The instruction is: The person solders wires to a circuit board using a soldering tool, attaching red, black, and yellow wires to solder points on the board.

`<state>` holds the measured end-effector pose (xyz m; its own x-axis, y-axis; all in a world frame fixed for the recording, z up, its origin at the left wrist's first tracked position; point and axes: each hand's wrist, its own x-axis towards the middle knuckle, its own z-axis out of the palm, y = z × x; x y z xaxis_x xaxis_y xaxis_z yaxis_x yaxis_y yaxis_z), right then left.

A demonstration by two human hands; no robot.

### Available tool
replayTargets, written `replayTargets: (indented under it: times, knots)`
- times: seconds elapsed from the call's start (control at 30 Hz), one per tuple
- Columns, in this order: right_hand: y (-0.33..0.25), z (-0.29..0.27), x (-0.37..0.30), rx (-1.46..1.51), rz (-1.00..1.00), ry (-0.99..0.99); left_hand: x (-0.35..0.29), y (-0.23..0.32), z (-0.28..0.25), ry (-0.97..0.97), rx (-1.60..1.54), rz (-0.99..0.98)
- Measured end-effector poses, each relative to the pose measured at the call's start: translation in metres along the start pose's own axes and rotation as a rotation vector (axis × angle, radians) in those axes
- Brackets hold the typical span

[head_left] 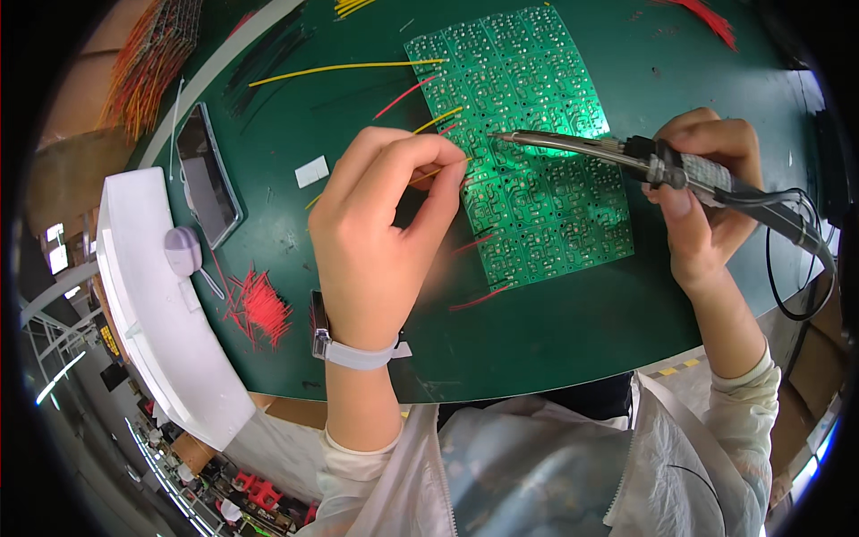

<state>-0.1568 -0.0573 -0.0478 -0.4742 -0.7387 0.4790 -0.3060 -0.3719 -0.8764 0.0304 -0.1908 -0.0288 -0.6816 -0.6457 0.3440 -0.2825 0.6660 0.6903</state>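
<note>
A person in a pale jacket [573,465] is leaning over a dark green counter [573,313] whose near edge is curving across the lower frame. The left hand [380,237], wearing a white wristband [358,355], is hovering over the left edge of a green circuit board [537,179]; its fingers [438,179] are pinching closed on a yellow wire [428,174] right at the board's edge. The right hand [707,192] is gripping a soldering iron [626,154], fingers wrapped shut around the handle, the tip lying over the board's middle, just beside the left fingertips. A black cord [796,268] is looping off the handle to the right.

Red wires [259,309] are lying in a heap on the counter to the left, beside a white tray [143,295] along the counter's left rim. Farther back, a phone [208,174] is lying face up, a long yellow wire [344,68] is running to the board's far corner, and orange wires [148,63] are piling at the far left. Below the counter's left side, a workshop floor is showing dimly.
</note>
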Motion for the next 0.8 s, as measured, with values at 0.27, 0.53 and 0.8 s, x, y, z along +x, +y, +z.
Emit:
replayTargets:
  times: [0.27, 0.53, 0.8]
  knots:
    - [0.0017, 0.0005, -0.0003, -0.031, -0.072, -0.027, -0.0013, -0.0031, 0.0027, -0.012, -0.014, 0.048]
    - [-0.0012, -0.0011, -0.0023, -0.148, -0.020, -0.081, -0.0022, -0.0025, 0.0038, -0.011, -0.005, 0.057]
    - [-0.0011, -0.0034, -0.0038, -0.140, -0.015, -0.077, -0.0025, -0.0005, 0.0044, 0.006, 0.019, 0.062]
